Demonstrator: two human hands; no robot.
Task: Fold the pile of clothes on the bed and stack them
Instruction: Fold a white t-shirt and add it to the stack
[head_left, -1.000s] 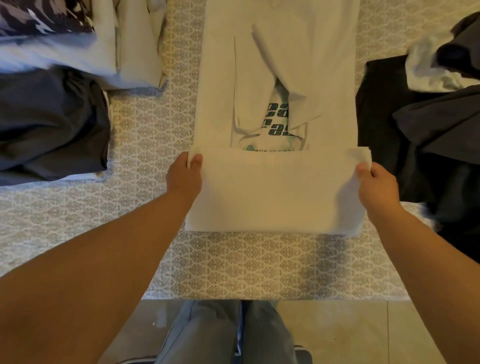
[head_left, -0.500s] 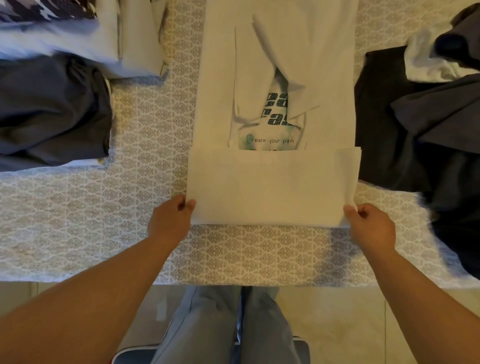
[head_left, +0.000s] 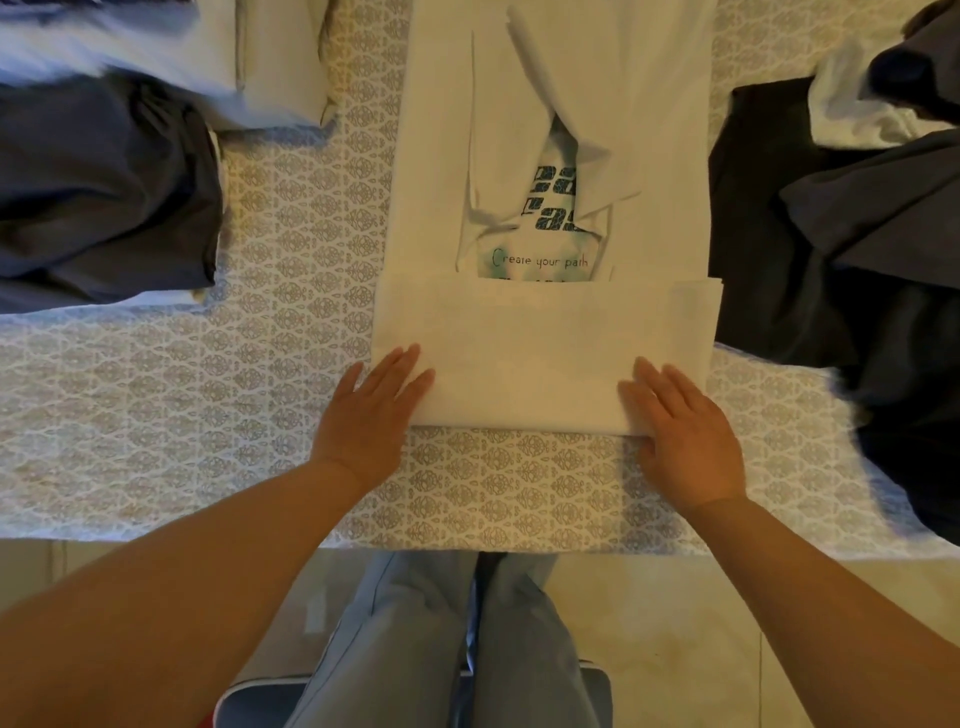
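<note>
A white T-shirt (head_left: 550, 338) lies lengthwise on the patterned bed (head_left: 291, 291), its sides and sleeves folded in over a teal print. Its bottom part is folded up into a flat band across the near end. My left hand (head_left: 371, 410) lies flat with straight fingers on the band's near left corner. My right hand (head_left: 680, 423) lies flat the same way on the near right corner. Both palms press the fold's near edge. To the right lies a pile of dark clothes (head_left: 852, 249) with a white garment (head_left: 857, 104) in it.
At the left sits a dark grey folded garment (head_left: 104, 192) with white folded fabric (head_left: 260, 57) behind it. The bed's near edge runs just below my hands. Below it are my legs in grey trousers (head_left: 447, 639) and a tiled floor (head_left: 675, 623).
Both hands let go of the band's far corners, drew back to its near edge, and now lie flat on it with fingers spread. The folded band stayed in place.
</note>
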